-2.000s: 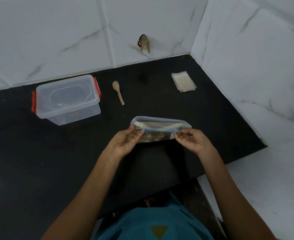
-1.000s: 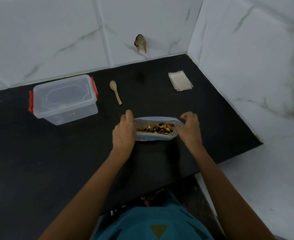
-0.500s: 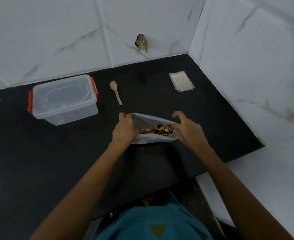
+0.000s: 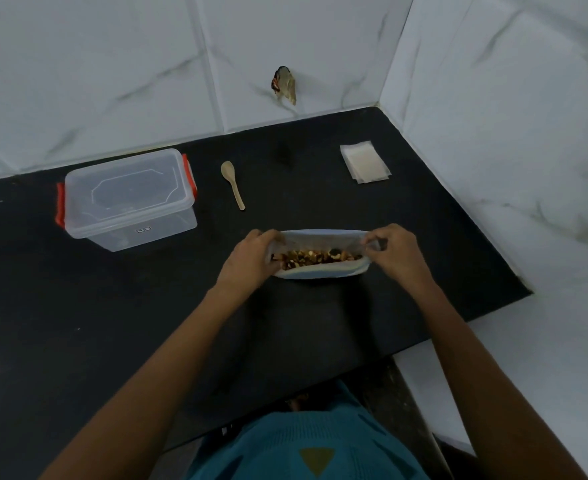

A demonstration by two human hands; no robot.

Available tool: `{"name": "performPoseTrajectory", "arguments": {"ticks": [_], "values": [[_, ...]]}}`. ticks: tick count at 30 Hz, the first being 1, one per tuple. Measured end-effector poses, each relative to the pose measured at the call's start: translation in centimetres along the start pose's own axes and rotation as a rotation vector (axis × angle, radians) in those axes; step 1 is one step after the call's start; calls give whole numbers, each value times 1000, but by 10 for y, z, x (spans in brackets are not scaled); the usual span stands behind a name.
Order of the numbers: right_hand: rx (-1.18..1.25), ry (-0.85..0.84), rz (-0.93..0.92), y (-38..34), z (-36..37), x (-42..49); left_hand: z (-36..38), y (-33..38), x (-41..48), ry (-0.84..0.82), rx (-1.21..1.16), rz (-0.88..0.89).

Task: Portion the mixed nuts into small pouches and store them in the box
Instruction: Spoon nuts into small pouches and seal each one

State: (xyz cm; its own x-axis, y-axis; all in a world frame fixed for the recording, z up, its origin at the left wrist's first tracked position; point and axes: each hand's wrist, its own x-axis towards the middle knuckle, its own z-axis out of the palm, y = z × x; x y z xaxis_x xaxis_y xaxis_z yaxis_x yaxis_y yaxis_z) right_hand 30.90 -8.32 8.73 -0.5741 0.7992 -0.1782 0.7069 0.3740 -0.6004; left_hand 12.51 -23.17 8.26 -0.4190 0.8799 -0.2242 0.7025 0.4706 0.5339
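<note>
Left hand [image 4: 251, 258] and right hand [image 4: 394, 252] grip open nut bag [image 4: 320, 239].

Head view, down over counter [image 4: 112, 341]

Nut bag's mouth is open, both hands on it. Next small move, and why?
Probably let go with the left hand and reach for the wooden spoon, which lies just beyond it. The nut bag is open with nuts exposed, the right hand alone could steady its rim, and the pouches lie in a flat stack.
</note>
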Motion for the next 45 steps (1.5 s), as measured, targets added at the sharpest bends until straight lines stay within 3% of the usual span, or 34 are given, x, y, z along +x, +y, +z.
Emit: {"name": "performPoseTrajectory", "arguments": {"ticks": [5,9,13,17,21,25,31,35,39,42,45], "values": [[-11,-54,33,12,-2,1,-1,-2,3,177,-89,22],[23,-1,73,17,-5,7,1,2,3,214,-74,15],[21,-22,32,12,-3,5,2,2,5,189,-70,58],[99,49,-15,4,2,6,0,4,11,177,-253,-15],[115,-82,-1,7,5,10,3,2,21,129,-235,-2],[181,-126,28,10,3,16,-4,-4,32,-22,-227,-5],[635,-233,253,26,7,26,-13,-12,40,-227,-665,-157],[1149,-244,433,33,25,30,3,-17,43,-237,-1115,-309],[1474,-213,532,36,33,28,15,-18,41,-191,-1488,-422],[1508,-261,502,38,27,21,14,-21,36,-245,-1572,-432],[1157,-254,412,33,20,14,6,-21,31,-256,-1296,-427]]}}
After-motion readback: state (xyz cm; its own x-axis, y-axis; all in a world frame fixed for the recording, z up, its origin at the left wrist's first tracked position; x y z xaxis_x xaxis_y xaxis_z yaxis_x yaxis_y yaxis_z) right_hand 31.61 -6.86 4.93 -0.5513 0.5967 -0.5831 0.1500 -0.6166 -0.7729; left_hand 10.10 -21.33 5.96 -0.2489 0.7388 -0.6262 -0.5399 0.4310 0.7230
